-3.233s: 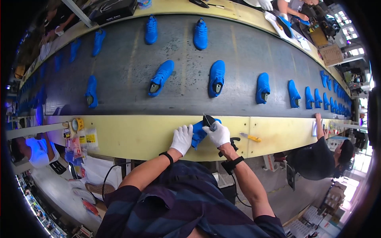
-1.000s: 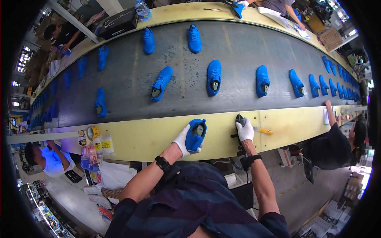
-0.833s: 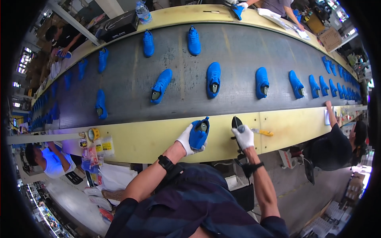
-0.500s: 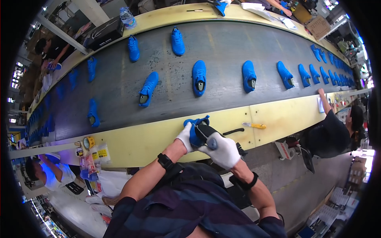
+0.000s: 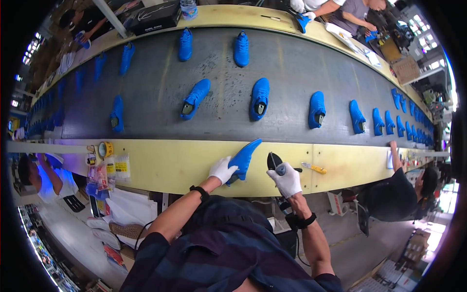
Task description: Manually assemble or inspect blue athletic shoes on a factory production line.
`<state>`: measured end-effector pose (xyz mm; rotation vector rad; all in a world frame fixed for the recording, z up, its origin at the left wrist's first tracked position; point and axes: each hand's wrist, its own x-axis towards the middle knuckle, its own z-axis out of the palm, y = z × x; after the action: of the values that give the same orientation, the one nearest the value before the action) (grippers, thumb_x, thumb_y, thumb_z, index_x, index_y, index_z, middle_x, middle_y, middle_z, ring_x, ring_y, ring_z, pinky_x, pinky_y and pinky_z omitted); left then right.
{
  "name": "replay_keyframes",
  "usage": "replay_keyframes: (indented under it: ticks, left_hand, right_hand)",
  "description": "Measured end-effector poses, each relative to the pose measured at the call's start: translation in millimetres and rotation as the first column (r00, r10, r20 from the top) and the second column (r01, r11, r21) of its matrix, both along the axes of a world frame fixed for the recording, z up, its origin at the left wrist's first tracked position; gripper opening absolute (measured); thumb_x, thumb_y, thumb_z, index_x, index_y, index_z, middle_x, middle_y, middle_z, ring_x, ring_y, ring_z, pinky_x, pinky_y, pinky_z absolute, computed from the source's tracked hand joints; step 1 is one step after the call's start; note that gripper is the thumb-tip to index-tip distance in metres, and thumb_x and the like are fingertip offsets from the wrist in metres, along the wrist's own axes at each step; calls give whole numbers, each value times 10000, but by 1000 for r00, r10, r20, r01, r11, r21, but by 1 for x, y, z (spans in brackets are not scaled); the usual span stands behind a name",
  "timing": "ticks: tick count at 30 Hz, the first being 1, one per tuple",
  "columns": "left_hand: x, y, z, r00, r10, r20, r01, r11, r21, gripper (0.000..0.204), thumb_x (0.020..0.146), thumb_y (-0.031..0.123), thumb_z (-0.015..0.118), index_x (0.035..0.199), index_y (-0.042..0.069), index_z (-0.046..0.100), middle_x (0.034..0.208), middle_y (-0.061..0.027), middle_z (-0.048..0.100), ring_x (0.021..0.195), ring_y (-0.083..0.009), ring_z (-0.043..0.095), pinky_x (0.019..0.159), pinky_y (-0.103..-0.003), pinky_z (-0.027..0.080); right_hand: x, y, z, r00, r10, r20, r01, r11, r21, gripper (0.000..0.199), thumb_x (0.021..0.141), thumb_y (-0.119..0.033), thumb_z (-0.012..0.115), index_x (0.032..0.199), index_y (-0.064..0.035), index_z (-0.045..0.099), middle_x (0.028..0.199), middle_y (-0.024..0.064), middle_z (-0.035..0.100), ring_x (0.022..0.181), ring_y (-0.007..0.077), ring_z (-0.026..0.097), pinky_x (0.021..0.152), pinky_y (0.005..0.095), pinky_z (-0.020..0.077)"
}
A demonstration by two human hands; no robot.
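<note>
A busy workshop spreads out behind and around, its grey floor (image 5: pixel 335 221) showing below right, and a dark grey conveyor belt (image 5: pixel 301 68) crosses the whole view from side to side. Along the belt's near edge runs a pale yellow bench (image 5: pixel 155 168); a co-worker in a dark top (image 5: pixel 389 197) sits at its right end. A black box (image 5: pixel 154 18) rests beyond the belt. Blue shoes (image 5: pixel 260 100) stand spaced along the belt in rows, while one held shoe (image 5: pixel 244 159) is over the bench, its toe pointing away from the person and a little right, its long axis slanting from lower left to upper right. The white-gloved left hand (image 5: pixel 222 170) has its fingers wrapped about the heel end, the toe reaching well past them. The gloved right hand (image 5: pixel 285 179), apart from that shoe and to its right, grips a dark pointed tool (image 5: pixel 274 159) by its grey rounded handle, tip aimed away. Just right lies a yellow-handled knife (image 5: pixel 316 169).
</note>
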<state>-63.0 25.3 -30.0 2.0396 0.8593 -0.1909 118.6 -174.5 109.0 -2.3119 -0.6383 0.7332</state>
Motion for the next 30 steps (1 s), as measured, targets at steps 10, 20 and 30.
replay_keyframes:
  ticks: [10, 20, 30]
  left_hand:
    - [-56, -6, 5, 980, 16, -198, -19, 1000, -16, 520, 994, 451, 621, 1405, 134, 600, 1155, -233, 730, 1089, -434, 684, 918, -533, 536]
    - [-57, -5, 7, 959, 24, -284, -15, 999, 36, 449, 1001, 488, 604, 1336, 190, 622, 1059, -190, 763, 1008, -421, 721, 834, -536, 552]
    - [-55, -6, 8, 939, 23, -343, 2, 997, 72, 524, 991, 572, 595, 1273, 133, 641, 1048, -209, 765, 1007, -426, 723, 842, -530, 559]
  right_hand:
    - [-44, 91, -46, 958, 260, -121, -263, 965, -6, 414, 848, -379, 874, 886, -38, 643, 726, 152, 692, 628, 307, 692, 620, 413, 542]
    - [-61, 73, -79, 938, 344, 51, -344, 939, -7, 415, 879, -424, 831, 844, -80, 602, 716, 128, 706, 703, 370, 712, 653, 461, 555]
    - [-56, 65, -63, 971, 229, -68, -228, 973, 17, 408, 857, -355, 869, 828, -49, 600, 699, 159, 695, 655, 351, 707, 606, 425, 546]
